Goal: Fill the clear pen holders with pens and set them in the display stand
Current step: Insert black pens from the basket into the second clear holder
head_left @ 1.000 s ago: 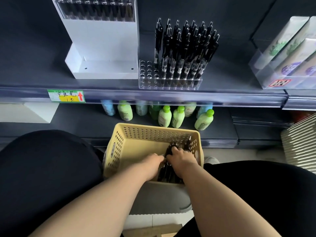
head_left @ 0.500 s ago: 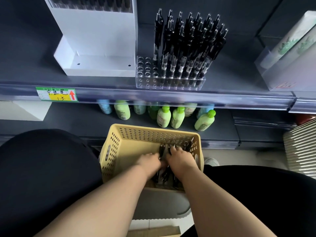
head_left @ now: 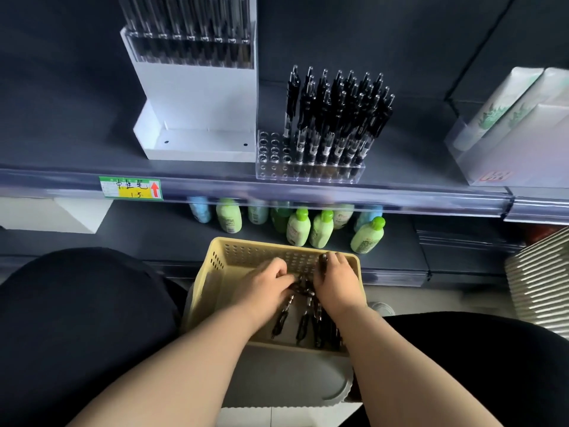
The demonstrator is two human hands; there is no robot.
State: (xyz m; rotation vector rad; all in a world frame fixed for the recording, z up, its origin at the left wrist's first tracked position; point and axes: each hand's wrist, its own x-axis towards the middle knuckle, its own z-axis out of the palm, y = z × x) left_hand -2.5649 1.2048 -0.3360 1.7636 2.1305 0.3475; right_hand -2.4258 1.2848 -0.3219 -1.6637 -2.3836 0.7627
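Gathering loose pens (head_left: 304, 315) from the basket (head_left: 215, 266) with both hands carries some risk, I think. The pens lie crossed over each other in a heap, so a handful can come up uneven, and one pen may slip out and fall back, or fall to the floor beside the basket. The clips could also catch on each other or on the holes in the basket wall.

The left hand (head_left: 264, 283) is inside the basket, fingers curled down onto the heap. It touches the pens, but I cannot tell if it really holds any, because the fingertips are hidden. The right hand (head_left: 337, 280) is just beside it, also curled, and a dark pen end shows at its fingers near the far wall of the basket. It seems to close on a few pens, though how many is not clear.

Farther away, on the shelf (head_left: 77, 180), the clear holder (head_left: 308, 167) stands near the front edge. Its right part is full of upright black pens; the left rows of holes are empty. A pushed pen could tip this light holder or shift it toward the edge. The white stand (head_left: 197, 149) is just left of it, its lower tray bare, with another filled holder (head_left: 187, 47) in its upper level.
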